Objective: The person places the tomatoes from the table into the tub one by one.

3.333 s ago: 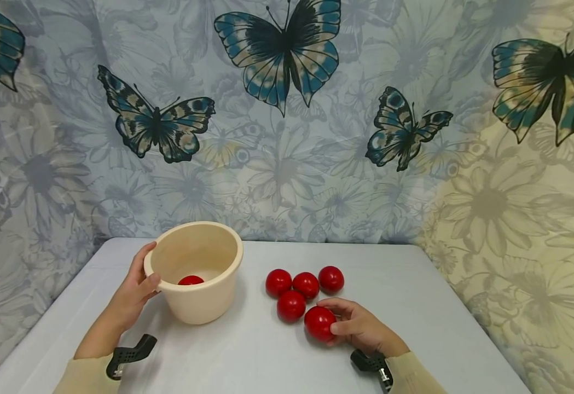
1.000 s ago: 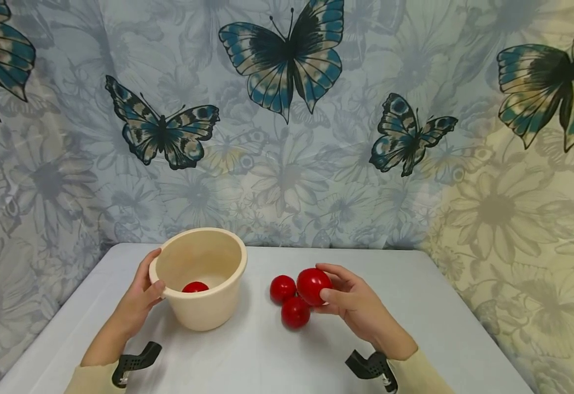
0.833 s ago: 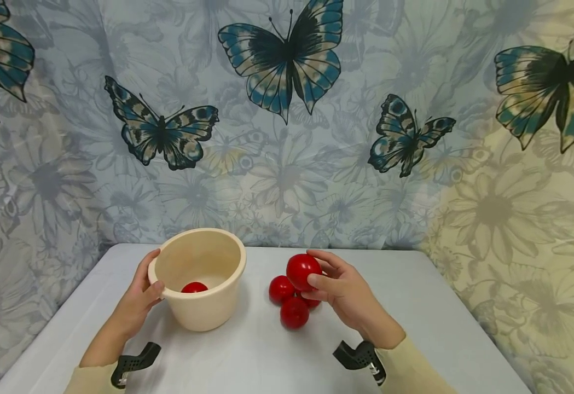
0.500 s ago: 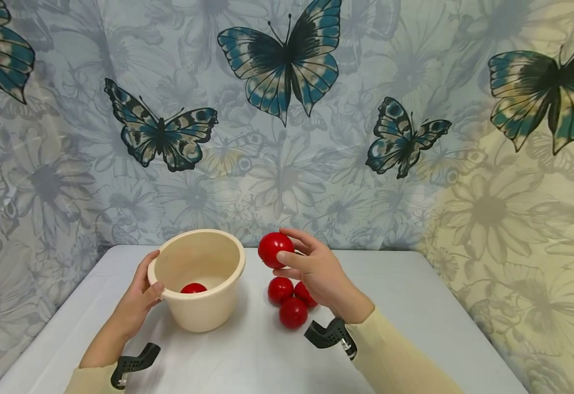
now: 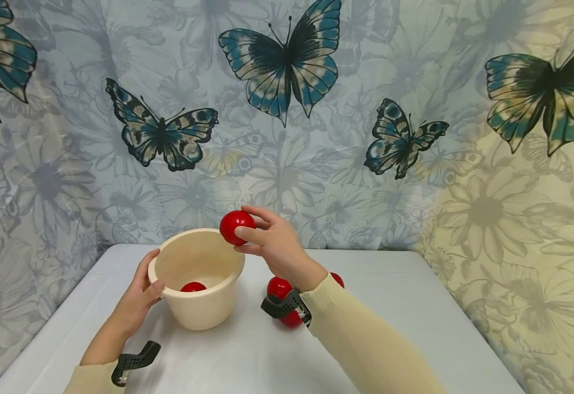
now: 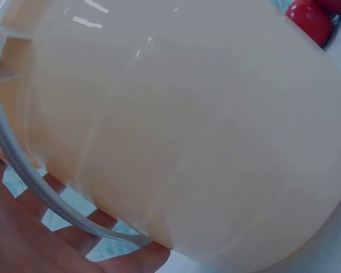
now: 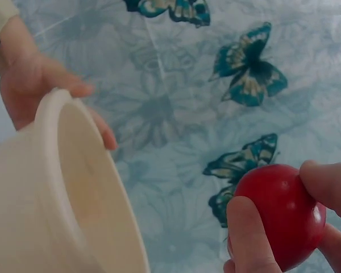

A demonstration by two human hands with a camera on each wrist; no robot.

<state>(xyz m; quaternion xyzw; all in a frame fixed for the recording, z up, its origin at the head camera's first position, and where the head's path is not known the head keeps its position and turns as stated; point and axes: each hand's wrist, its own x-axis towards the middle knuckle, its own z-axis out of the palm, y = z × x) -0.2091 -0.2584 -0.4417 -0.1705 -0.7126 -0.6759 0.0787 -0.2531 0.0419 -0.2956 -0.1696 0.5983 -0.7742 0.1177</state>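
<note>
We can read no text, label, brand, number or sign in any of the three views: we find none on the cream bucket (image 5: 200,312), on the held red ball (image 5: 230,224) or on the patterned cloth (image 5: 287,169) behind. The pale specks on the two black wrist mounts, the left one (image 5: 138,359) and the right one (image 5: 278,306), are too small for us to make out as lettering or otherwise.

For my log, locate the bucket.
In the head view, the cream bucket is left of centre, held by the left hand, with red balls to the bucket's right.
</note>
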